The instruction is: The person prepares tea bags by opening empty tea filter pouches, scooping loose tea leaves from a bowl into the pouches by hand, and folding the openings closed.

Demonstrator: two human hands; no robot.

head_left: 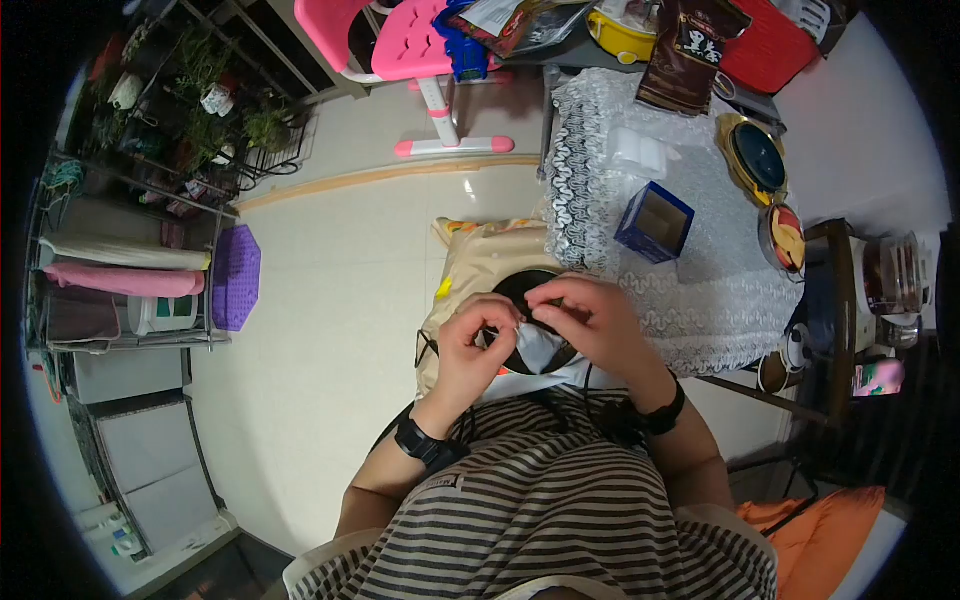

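Observation:
Both hands are raised close together over my lap. My left hand (478, 345) has its thumb and fingertips pinched together at the edge of a small white item (539, 346). On the right, my right hand (590, 322) is also pinched, its fingertips near the top of a dark round bowl-like object (514, 287); what lies between them is too small to make out. The white item sits against the dark round object, below both hands. A beige cloth with yellow patches (485, 248) lies under them.
A lace-covered table (700, 320) at the right holds a blue open box (655, 222), white containers (638, 152), a dark green dish (757, 157), a bowl of fruit (783, 238) and a brown bag (688, 55). A pink chair (415, 40) stands ahead; a rack with folded cloths (125, 280) is at left.

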